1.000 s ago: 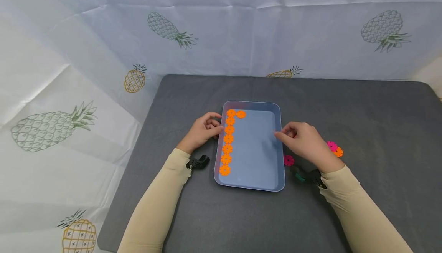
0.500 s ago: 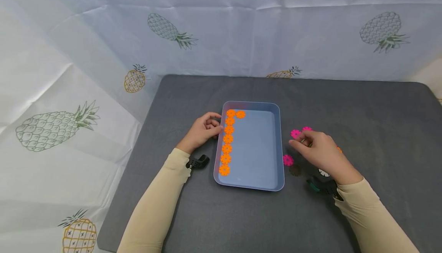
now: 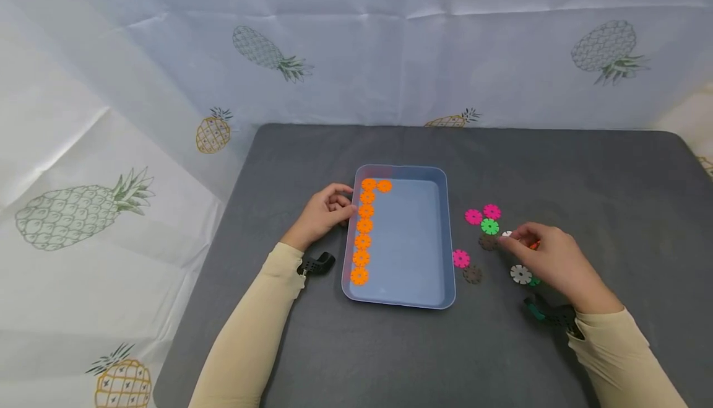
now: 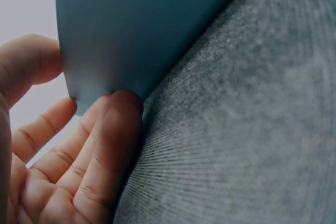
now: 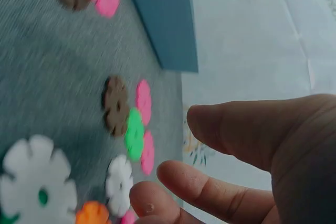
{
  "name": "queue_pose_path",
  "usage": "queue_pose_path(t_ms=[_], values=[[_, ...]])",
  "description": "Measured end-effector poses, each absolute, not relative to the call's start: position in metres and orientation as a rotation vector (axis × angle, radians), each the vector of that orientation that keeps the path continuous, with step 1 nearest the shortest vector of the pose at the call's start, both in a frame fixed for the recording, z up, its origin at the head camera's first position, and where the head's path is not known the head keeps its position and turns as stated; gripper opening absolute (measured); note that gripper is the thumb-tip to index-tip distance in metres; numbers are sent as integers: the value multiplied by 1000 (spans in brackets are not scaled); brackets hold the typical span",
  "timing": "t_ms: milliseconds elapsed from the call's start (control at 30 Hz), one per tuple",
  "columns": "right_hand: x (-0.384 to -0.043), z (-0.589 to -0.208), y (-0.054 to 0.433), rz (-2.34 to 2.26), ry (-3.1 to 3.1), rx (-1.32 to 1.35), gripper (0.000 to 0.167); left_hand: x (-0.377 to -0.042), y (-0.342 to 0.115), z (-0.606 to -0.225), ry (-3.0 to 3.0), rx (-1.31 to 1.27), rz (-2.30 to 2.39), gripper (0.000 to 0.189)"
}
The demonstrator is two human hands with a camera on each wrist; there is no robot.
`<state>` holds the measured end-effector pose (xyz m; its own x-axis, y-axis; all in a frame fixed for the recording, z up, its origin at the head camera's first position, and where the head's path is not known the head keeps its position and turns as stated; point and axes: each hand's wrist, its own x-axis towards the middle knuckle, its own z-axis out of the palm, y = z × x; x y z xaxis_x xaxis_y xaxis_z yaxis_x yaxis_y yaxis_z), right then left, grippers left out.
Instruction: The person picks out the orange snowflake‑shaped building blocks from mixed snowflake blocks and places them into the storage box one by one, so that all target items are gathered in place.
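Observation:
A blue rectangular tray (image 3: 412,241) holds a column of orange flower-shaped discs (image 3: 362,241) along its left side, with one more orange disc (image 3: 384,186) beside the top one. My left hand (image 3: 320,213) rests at the tray's left wall, loosely bent fingertips touching its outer face (image 4: 100,40). To the right of the tray, my right hand (image 3: 551,259) hovers over loose discs, thumb apart from the fingers and nothing between them. Below those fingers in the right wrist view lie a white disc (image 5: 119,184) and an orange disc (image 5: 93,214); the hand partly hides them in the head view.
Between tray and right hand lie pink discs (image 3: 473,217), a green disc (image 3: 490,226) and brown discs (image 3: 472,274). A larger-looking white disc (image 3: 520,273) overlaps a green one near the right wrist. Grey cloth (image 3: 624,191) covers the table; a pineapple-print sheet (image 3: 356,67) hangs behind.
My right hand has drawn back from the tray's right rim, moving right over the loose discs and uncovering pink, green and brown ones. The left hand stays at the tray.

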<state>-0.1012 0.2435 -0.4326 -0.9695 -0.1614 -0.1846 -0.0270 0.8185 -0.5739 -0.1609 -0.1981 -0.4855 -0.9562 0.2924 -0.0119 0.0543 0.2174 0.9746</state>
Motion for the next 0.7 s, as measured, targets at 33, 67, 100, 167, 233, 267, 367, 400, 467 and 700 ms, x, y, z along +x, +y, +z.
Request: queue_pose_path(t_ms=[33,67,100,167,233,267,367,400,467,700], values=[[-100,-434,246,-866,2781,-136,42,-161,-198,-486,2292,331,1821,43],[-99,-435,249,-859,2784,-125,43,-160,-198,-486,2294,330,1817,43],[-98,-436,252,-851,2786,-116,43,-160,-198,-487,2292,330,1815,43],[-97,-437,256,-839,2793,-96,44,-160,-198,-487,2297,328,1809,44],[-96,-437,261,-825,2800,-79,45,-160,-198,-487,2303,327,1807,44],[-96,-438,263,-821,2797,-71,44,-160,-197,-487,2305,326,1808,44],[-96,-437,268,-800,2791,-60,45,-161,-197,-487,2307,321,1810,44],[-96,-437,270,-789,2791,-58,45,-161,-198,-487,2305,320,1812,44],[-96,-438,273,-767,2788,-53,46,-162,-198,-486,2303,322,1818,43],[-96,-441,276,-699,2801,-37,49,-162,-199,-486,2298,329,1827,43]])
